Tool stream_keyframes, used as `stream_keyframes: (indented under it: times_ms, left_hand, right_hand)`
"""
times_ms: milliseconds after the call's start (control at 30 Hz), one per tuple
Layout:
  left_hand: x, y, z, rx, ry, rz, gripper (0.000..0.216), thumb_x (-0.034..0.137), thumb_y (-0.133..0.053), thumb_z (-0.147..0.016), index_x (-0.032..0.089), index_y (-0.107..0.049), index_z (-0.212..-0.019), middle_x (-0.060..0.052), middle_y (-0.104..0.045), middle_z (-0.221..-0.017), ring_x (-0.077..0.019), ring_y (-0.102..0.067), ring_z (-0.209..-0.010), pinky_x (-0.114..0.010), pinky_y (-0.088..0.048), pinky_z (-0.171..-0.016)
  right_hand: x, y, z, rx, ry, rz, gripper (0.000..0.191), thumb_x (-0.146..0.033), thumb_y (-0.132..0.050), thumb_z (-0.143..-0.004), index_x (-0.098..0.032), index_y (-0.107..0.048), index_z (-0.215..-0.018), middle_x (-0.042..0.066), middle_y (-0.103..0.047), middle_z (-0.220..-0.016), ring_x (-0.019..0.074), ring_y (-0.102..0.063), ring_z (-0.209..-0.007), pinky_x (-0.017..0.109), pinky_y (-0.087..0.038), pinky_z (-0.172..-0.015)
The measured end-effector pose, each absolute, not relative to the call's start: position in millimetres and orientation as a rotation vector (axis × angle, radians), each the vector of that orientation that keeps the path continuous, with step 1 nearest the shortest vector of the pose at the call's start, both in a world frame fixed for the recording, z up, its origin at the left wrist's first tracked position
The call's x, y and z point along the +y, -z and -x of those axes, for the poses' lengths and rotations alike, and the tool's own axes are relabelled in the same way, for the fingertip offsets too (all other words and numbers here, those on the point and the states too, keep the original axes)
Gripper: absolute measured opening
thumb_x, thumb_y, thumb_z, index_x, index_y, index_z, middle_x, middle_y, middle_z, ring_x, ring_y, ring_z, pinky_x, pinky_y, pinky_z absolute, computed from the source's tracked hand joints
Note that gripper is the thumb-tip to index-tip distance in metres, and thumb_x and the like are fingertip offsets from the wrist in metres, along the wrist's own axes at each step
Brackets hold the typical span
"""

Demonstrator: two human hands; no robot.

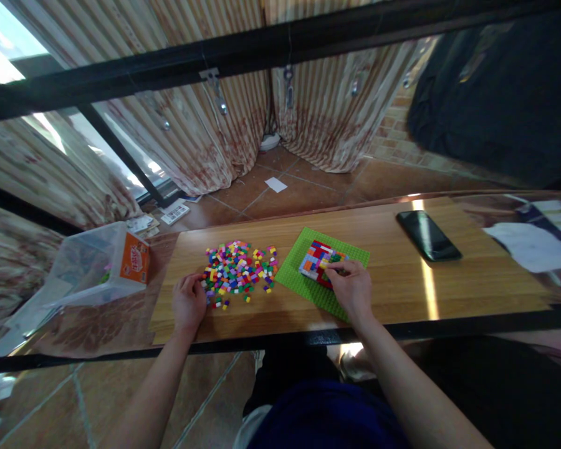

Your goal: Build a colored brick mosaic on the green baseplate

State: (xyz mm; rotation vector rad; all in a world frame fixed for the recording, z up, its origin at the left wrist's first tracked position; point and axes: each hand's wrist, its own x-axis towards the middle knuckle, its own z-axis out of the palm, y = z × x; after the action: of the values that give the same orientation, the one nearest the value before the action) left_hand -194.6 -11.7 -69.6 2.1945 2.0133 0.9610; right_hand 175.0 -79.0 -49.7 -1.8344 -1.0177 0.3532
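Observation:
On a green studded baseplate [294, 272] sits a small block of multicoloured toy bricks [315, 254], mostly red, blue, white and orange on top. My right hand [354, 284] reaches over the block's right side, thumb and forefinger pinched at a small yellow brick [324, 264] on its top. Part of the block is hidden under these fingers. To the left spreads a loose pile of tiny coloured bricks [236, 268]. My left hand [189, 301] rests on the table at the pile's left edge with its fingers curled together; whatever they hold is too small to make out.
A black phone [429, 236] lies on the wooden board [383, 293] at the right. Left of the board stands a clear plastic box [93, 259] with an orange label. White paper [533, 246] lies at the far right, and a dark metal bar [243, 56] crosses beyond the table.

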Motion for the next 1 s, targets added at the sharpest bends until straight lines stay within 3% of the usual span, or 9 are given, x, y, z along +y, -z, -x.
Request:
stream_keyframes:
  times_ms: [233,433,700,833,1000]
  left_hand:
    - [-11,71,194,2.019,-0.982,-2.2,0.025,0.021,-0.04,-0.084,0.017,-0.065,-0.086,-0.011,-0.069,-0.093,-0.0268,-0.062,-0.091,-0.041,-0.05,-0.086]
    - [-11,72,193,2.01,-1.022,-2.175,0.025,0.021,-0.04,-0.085,0.017,-0.065,-0.086,-0.011,-0.069,-0.092,-0.026,-0.062,-0.092,-0.041,-0.05,-0.087]
    - [-14,75,192,2.015,-1.04,-2.144,0.024,0.019,-0.041,-0.086,0.018,-0.065,-0.086,-0.01,-0.069,-0.093,-0.0255,-0.062,-0.094,-0.04,-0.05,-0.088]
    - [-16,75,190,2.013,-1.029,-2.137,0.024,0.018,-0.041,-0.087,0.018,-0.065,-0.087,-0.01,-0.069,-0.093,-0.0253,-0.061,-0.095,-0.04,-0.05,-0.089]
    - [-18,77,189,2.034,-1.025,-2.112,0.025,0.015,-0.041,-0.088,0.019,-0.066,-0.088,-0.009,-0.068,-0.095,-0.0245,-0.061,-0.096,-0.039,-0.05,-0.089]
  right_hand:
    - [-78,55,-182,-1.042,-0.437,1.765,0.021,-0.039,-0.065,-0.071,-0.02,-0.075,-0.073,0.007,-0.069,-0.083,0.0208,-0.06,-0.076,0.035,-0.047,-0.074]
    - [-85,57,-197,-0.867,-0.429,1.699,0.033,-0.045,-0.062,-0.078,-0.017,-0.074,-0.09,0.007,-0.071,-0.082,0.0189,-0.06,-0.067,0.033,-0.048,-0.066]
    - [-79,55,-190,-1.508,-0.116,1.817,0.033,-0.044,-0.053,-0.086,-0.019,-0.072,-0.096,0.013,-0.072,-0.101,0.028,-0.062,-0.095,0.046,-0.045,-0.088]
    - [-79,65,-196,-1.624,-0.023,1.814,0.031,-0.04,-0.048,-0.091,-0.02,-0.071,-0.099,0.012,-0.073,-0.101,0.0279,-0.062,-0.097,0.048,-0.043,-0.091]
    - [-79,68,-220,-1.721,-0.04,1.701,0.037,-0.049,-0.049,-0.091,-0.021,-0.072,-0.097,0.011,-0.073,-0.097,0.026,-0.065,-0.091,0.043,-0.048,-0.085]
